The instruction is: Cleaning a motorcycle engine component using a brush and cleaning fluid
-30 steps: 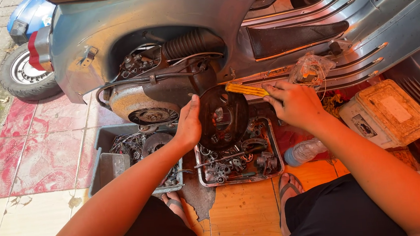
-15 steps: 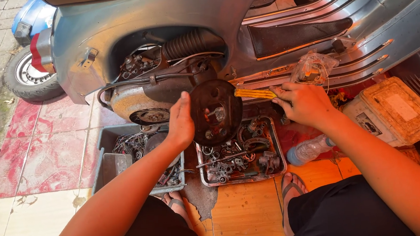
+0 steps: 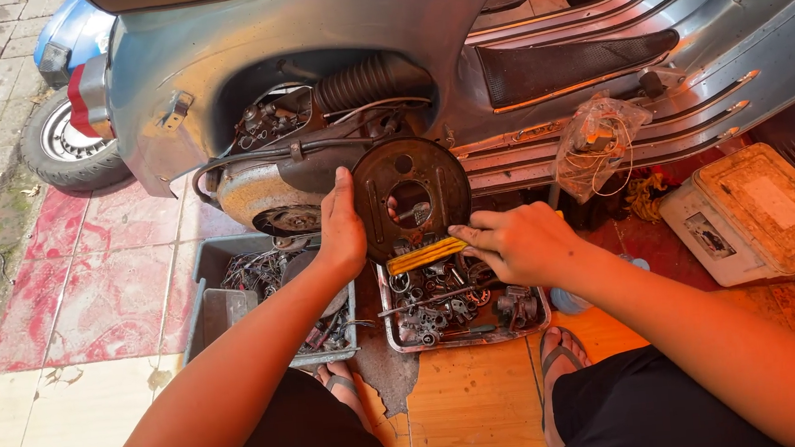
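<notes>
A round, rusty backing plate (image 3: 411,197) is gripped at its left rim by the left hand (image 3: 341,228), whose fingers are wrapped behind the edge while the thumb is laid up along the front; the plate is held upright against the open engine bay of a grey-blue scooter (image 3: 326,30) that is tipped on its side. A yellow brush (image 3: 425,254) is pinched in the closed fingers of the right hand (image 3: 522,242), and its bristled end is pressed against the lower edge of the plate, just left of those fingertips. Directly below both hands a metal tray (image 3: 468,336) filled with small greasy engine parts is set on the floor, and to the left of the left fingers a grey plastic bin (image 3: 210,309) with more parts is seen. Above and to the right of the right fingers a clear plastic bag (image 3: 599,141) is hung on the scooter's footboard, and farther right a worn white box (image 3: 756,214) is placed. Sandalled feet are seen beneath the trays.
</notes>
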